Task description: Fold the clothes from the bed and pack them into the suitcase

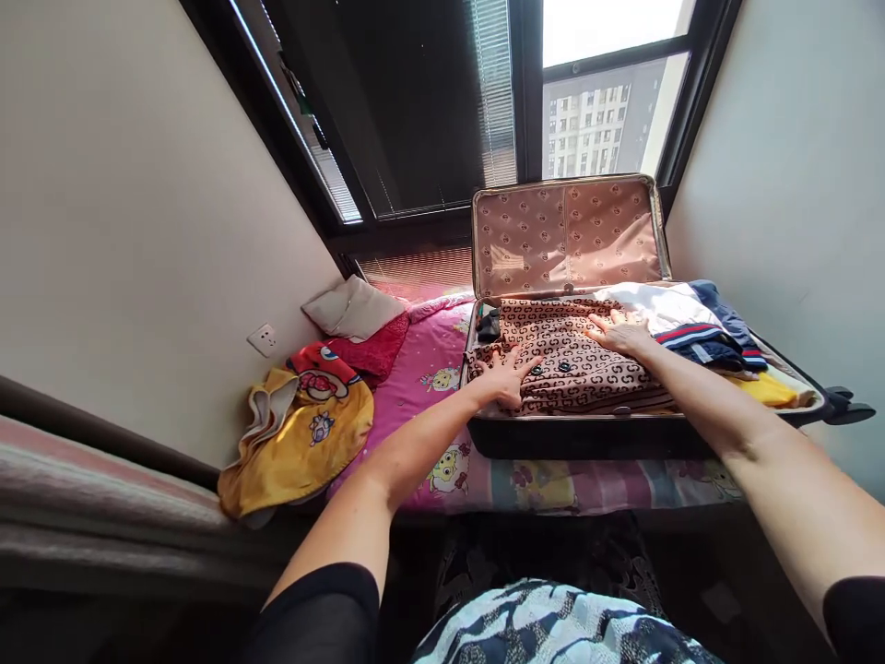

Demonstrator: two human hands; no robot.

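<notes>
An open suitcase (546,438) lies on the pink bedding, packed with clothes, its lined lid (532,231) standing up at the back. Both my hands press on a brown patterned garment (553,332) with dark buttons, folded in the suitcase's left and middle part. My left hand (504,376) rests at the garment's left front with fingers spread. Farther right and back, my right hand (619,332) lies flat on it, fingers apart, beside a folded white garment (656,304). A navy garment with striped trim (715,346) and a yellow cloth (767,389) fill the right end.
A yellow cloth item with cartoon figures (322,429) is heaped left on the bedding (421,415). Behind it sit a pale cushion (356,309) and red fabric (380,349). Walls close in on both sides; a wall socket (262,340) is at left, windows (587,120) behind.
</notes>
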